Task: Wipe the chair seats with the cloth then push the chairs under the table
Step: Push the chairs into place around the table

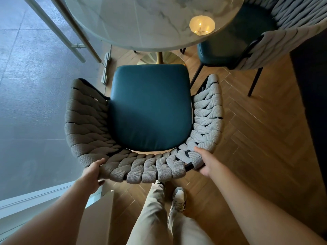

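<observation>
A chair with a teal seat cushion (150, 106) and a grey woven backrest (150, 169) stands right below me, its front edge just short of the round marble table (141, 22). My left hand (92, 174) grips the backrest's rear left rim. My right hand (206, 160) grips its rear right rim. A second chair (235, 45) of the same kind sits at the upper right, its seat partly under the table. No cloth is in view.
A glowing round light reflection (202, 25) shows on the tabletop near its right edge. The table's gold pedestal base (160, 58) stands just beyond the chair. A glass wall with a metal rail (58, 30) runs along the left. Herringbone wood floor (256, 138) spreads right. My legs and shoe (177, 200) are behind the chair.
</observation>
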Available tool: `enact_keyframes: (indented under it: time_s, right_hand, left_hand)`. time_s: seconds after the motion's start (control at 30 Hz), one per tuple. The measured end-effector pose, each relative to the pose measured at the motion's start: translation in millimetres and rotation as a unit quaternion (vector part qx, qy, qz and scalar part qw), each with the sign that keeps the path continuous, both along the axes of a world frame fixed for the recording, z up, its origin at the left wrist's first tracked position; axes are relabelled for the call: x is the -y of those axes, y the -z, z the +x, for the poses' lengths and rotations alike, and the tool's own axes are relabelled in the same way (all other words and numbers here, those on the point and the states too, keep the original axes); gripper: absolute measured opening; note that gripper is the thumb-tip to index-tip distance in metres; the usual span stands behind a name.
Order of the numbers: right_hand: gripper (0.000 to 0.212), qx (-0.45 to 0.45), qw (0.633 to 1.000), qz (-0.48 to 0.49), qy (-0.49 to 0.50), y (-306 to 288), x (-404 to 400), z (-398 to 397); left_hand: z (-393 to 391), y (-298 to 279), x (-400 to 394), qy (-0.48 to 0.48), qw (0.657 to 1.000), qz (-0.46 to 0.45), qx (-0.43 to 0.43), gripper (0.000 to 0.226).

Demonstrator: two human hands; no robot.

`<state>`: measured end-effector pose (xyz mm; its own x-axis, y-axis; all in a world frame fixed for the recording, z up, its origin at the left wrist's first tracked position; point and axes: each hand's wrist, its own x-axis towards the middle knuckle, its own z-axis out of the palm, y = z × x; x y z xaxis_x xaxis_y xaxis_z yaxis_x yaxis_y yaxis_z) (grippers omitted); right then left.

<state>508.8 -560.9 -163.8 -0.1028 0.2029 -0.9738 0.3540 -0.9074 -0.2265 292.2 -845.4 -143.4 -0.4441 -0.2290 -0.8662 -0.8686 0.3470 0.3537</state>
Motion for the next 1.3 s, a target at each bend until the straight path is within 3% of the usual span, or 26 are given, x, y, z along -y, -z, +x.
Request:
enact_keyframes:
  time_s: [0.43, 0.6, 0.9, 1.3]
  right_hand:
    - [0.046, -0.014, 1.000, -0.010, -0.010, 0, -15, -7]
    - [0.032, -0.024, 1.000, -0.014, 0.010, -2, -12, -8]
    - [0.045, -0.024, 0.999, -0.018, 0.029, -4, -8, -10]
    - [0.042, -0.026, 0.998, -0.025, 0.046, -14, -5, -13]
  left_hand:
    - [-10, 9, -7, 0.012, 1.000, -0.002, -0.003, 0.037]
    - [-11, 9, -5, 0.021, 1.000, -0.005, 0.008, 0.035]
    - [-14, 9, -2, 0.027, 0.999, 0.000, 0.024, 0.039]
    - [-16, 0, -6, 0.031, 0.998, 0.004, 0.047, 0.040]
